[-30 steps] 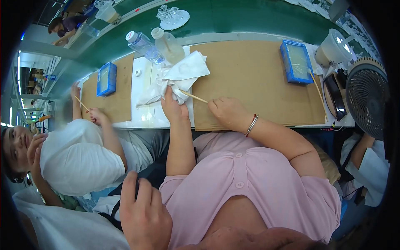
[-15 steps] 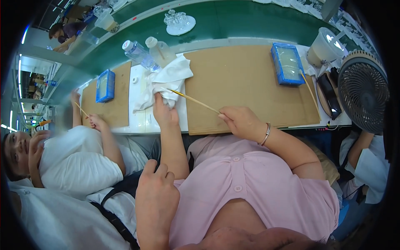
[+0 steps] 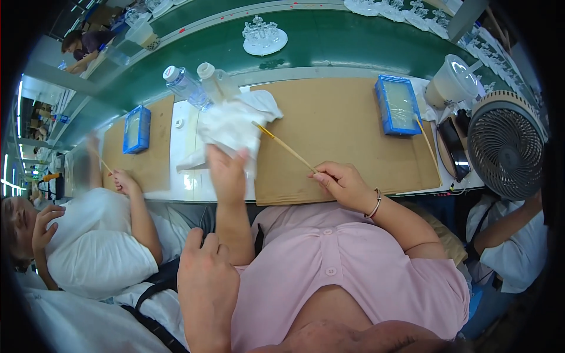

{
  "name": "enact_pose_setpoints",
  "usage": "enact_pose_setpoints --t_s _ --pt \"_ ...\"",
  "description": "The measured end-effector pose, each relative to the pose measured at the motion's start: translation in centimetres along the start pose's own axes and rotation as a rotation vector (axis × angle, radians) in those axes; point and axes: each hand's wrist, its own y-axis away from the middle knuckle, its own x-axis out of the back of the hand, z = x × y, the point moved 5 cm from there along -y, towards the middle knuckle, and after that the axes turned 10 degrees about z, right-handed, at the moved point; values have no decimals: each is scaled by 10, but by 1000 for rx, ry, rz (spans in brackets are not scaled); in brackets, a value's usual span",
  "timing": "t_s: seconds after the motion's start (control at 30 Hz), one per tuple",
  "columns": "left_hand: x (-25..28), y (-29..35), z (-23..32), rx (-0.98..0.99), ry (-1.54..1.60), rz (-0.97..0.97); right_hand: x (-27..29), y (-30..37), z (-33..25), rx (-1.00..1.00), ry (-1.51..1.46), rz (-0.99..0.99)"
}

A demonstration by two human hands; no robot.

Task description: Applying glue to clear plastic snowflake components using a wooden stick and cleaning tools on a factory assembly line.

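My right hand (image 3: 341, 183) pinches the wooden handle of a paintbrush (image 3: 288, 150) above the near part of a brown cardboard sheet (image 3: 347, 117). The brush points up and left, its yellow ferrule and tip by the right edge of a crumpled white cloth (image 3: 235, 120). My left hand (image 3: 228, 170) is at the cloth's near edge, thumb away from the fingers. Motion smears those fingers, and I cannot tell whether they grip the cloth. Two clear bottles, one (image 3: 187, 87) with a white cap and another (image 3: 216, 81) beside it, stand just behind the cloth.
A blue-edged box (image 3: 398, 106) with a second brush (image 3: 428, 144) leaning on it is at the right. Beyond are a lidded cup (image 3: 452, 82), a dark case (image 3: 453, 147) and a fan (image 3: 507, 144). A co-worker (image 3: 88, 235) sits left; another person's hand (image 3: 207, 288) is close by.
The brush tip has come out of the cloth's folds to its right edge. My left hand has shifted slightly, and the cloth has spread into another shape. The whole view has shifted a little.
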Motion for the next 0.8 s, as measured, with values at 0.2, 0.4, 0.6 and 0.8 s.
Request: enact_pose_setpoints --t_s 0.2,0.4,0.6,0.8 --pt "33 -31 23 143 -1095 13 8 3 -2 -38 -2 87" --pt "41 -19 102 -229 -1831 55 21 12 -4 111 77 254" --pt "18 -23 110 -974 -1722 207 21 12 -5 86 211 263" --pt "-13 -19 106 -1062 -1571 36 8 9 -10 358 554 236"
